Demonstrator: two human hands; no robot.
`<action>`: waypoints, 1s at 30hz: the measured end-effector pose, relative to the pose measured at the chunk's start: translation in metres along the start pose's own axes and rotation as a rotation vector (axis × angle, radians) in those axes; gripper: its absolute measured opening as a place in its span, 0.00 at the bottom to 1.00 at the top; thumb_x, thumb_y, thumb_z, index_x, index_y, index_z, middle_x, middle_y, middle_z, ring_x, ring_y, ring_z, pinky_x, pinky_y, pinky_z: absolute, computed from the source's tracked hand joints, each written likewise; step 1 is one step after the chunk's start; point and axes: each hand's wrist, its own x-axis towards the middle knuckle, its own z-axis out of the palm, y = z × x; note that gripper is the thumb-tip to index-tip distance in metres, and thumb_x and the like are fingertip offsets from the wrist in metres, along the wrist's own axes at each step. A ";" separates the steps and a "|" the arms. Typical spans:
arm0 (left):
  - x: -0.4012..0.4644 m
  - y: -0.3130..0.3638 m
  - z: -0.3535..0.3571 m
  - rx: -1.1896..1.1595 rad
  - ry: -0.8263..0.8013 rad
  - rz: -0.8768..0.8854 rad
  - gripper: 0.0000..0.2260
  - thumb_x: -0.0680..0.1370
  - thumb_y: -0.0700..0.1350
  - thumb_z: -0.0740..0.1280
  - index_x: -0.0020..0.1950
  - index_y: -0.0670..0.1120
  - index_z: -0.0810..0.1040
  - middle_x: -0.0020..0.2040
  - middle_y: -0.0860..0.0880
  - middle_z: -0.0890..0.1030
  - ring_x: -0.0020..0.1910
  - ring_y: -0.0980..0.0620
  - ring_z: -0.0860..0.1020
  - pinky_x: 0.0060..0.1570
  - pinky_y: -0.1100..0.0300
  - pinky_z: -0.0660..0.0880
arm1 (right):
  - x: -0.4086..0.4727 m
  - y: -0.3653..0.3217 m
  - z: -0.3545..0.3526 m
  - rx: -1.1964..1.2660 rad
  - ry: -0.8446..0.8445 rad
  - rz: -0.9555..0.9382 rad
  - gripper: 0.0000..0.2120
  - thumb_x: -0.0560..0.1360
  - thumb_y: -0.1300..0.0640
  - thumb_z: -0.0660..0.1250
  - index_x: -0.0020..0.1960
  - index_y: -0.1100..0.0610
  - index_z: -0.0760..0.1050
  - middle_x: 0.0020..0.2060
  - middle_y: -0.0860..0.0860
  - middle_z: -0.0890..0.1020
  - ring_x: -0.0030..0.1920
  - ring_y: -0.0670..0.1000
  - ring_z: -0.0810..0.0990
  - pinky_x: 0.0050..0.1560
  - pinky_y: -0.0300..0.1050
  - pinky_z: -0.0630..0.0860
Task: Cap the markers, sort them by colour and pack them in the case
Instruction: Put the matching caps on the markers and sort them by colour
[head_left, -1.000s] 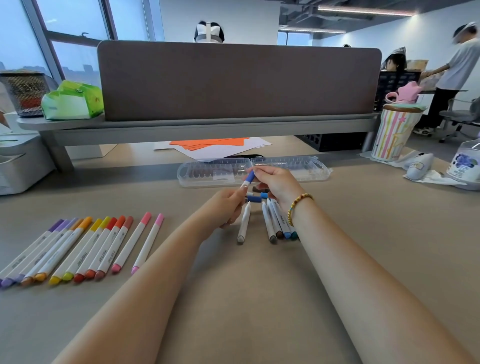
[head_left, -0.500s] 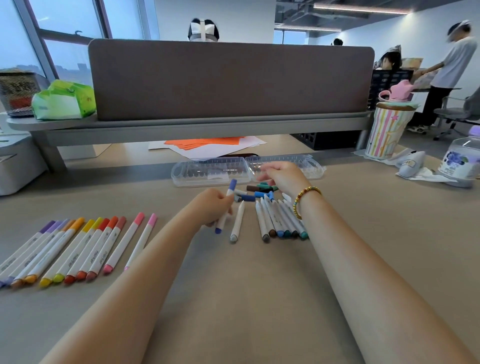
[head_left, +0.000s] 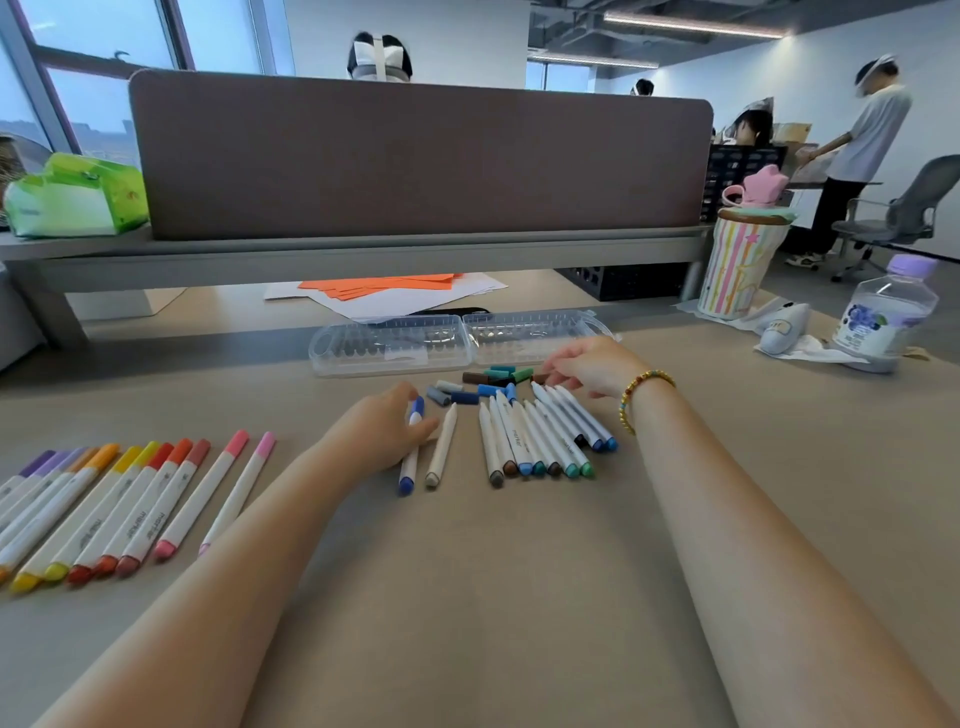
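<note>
On inspection, the task was partly complete. A row of capped markers in purple, orange, yellow, red and pink lay sorted at the left of the table. The left hand grasped a blue marker, its cap fitted, with its lower end at the table beside a grey marker that appeared uncapped. To the right lay a group of uncapped markers in browns, blues and greens, their tips pointing away. Loose caps were scattered just beyond them. The right hand reached into the caps with fingers bent; whether it pinched one could not be told. The clear case lay open and apparently unfilled beyond. Capping the rest and all packing remained outstanding.
</note>
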 end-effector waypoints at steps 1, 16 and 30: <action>0.000 0.000 0.000 -0.004 0.024 0.009 0.20 0.80 0.54 0.59 0.69 0.47 0.64 0.57 0.44 0.78 0.50 0.48 0.75 0.50 0.57 0.72 | -0.001 0.002 -0.005 -0.055 -0.005 0.016 0.08 0.79 0.60 0.59 0.51 0.56 0.78 0.45 0.50 0.80 0.39 0.44 0.72 0.33 0.35 0.66; 0.011 0.021 0.007 -0.237 0.331 0.075 0.10 0.81 0.45 0.57 0.58 0.46 0.74 0.42 0.49 0.75 0.33 0.53 0.72 0.32 0.60 0.72 | 0.007 0.010 0.002 -0.538 -0.070 0.137 0.09 0.77 0.54 0.64 0.47 0.61 0.72 0.35 0.52 0.74 0.35 0.50 0.73 0.32 0.41 0.67; 0.015 -0.011 0.004 -0.764 0.226 -0.171 0.10 0.81 0.43 0.55 0.52 0.48 0.76 0.43 0.49 0.73 0.31 0.54 0.66 0.30 0.61 0.65 | 0.008 0.000 0.005 -0.548 -0.087 0.132 0.12 0.78 0.53 0.61 0.40 0.60 0.69 0.35 0.51 0.72 0.34 0.48 0.70 0.33 0.39 0.68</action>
